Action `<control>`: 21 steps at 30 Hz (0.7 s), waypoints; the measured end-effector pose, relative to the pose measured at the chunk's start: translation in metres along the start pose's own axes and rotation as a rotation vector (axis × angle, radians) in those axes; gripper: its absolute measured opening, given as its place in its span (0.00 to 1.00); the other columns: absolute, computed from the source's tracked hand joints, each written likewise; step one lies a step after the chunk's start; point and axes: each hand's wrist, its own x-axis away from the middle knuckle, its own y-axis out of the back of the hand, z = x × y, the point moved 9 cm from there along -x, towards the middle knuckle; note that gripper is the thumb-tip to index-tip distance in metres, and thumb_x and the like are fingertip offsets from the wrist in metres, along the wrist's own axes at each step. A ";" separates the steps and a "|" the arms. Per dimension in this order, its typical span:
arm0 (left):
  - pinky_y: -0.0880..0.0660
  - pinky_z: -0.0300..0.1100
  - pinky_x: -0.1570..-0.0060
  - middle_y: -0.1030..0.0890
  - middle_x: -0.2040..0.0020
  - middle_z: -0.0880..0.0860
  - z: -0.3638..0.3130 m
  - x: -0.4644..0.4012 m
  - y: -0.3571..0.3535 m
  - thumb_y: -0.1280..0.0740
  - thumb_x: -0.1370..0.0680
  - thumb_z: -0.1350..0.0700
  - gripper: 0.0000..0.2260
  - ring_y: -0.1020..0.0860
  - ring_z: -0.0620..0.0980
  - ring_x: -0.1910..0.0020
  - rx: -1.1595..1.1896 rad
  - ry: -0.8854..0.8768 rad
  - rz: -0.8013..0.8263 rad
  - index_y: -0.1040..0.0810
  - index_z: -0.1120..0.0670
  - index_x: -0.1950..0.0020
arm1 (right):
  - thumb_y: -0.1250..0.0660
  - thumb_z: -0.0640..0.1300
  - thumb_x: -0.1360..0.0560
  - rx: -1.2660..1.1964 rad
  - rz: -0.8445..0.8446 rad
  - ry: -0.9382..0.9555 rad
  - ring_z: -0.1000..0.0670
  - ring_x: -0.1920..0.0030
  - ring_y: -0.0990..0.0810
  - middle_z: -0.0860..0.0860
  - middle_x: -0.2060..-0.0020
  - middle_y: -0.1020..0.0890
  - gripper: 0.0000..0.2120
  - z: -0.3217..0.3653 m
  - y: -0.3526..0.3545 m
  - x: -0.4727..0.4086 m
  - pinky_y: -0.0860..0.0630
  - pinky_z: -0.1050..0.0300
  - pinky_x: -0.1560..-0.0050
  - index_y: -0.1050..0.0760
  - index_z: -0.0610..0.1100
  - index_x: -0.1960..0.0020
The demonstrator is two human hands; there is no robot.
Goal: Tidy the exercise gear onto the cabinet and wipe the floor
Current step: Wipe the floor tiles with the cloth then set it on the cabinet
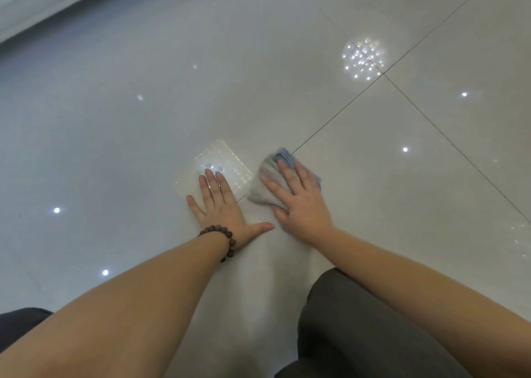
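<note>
Hands lie side by side on a glossy tiled floor (287,61) in the head view: the left hand (221,208) lies flat on the tile with its fingers straight and spread and its thumb stretched out toward the other hand, a string of dark beads (222,238) round its wrist. The right hand (298,202) presses down with straight, slightly spread fingers on a crumpled grey and blue cloth (273,173), which lies on the floor just beside a thin dark tile joint. Bright lamp reflections dot the floor, a square one showing under the left fingertips, and a knee in dark trousers (359,320) sits low at the right.
</note>
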 end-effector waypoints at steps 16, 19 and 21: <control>0.63 0.64 0.30 0.72 0.26 0.59 0.000 0.008 0.007 0.38 0.45 0.20 0.69 0.72 0.57 0.27 -0.038 0.005 -0.003 0.75 0.61 0.29 | 0.41 0.66 0.25 -0.118 -0.181 -0.594 0.43 0.25 0.48 0.51 0.23 0.49 0.29 -0.097 0.115 0.064 0.47 0.45 0.26 0.42 0.62 0.26; 0.64 0.64 0.30 0.72 0.26 0.58 0.000 0.007 0.006 0.37 0.44 0.20 0.69 0.72 0.57 0.27 -0.033 -0.007 -0.017 0.75 0.61 0.28 | 0.48 0.68 0.25 -0.050 0.006 -0.625 0.44 0.24 0.53 0.52 0.22 0.52 0.31 -0.074 0.045 0.049 0.54 0.42 0.26 0.47 0.62 0.25; 0.64 0.64 0.30 0.72 0.26 0.58 -0.001 0.004 0.002 0.37 0.44 0.20 0.69 0.72 0.57 0.27 -0.037 -0.012 -0.028 0.74 0.61 0.28 | 0.47 0.63 0.23 -0.034 -0.059 -0.635 0.42 0.26 0.46 0.50 0.23 0.45 0.27 -0.059 0.026 0.045 0.51 0.43 0.29 0.43 0.60 0.25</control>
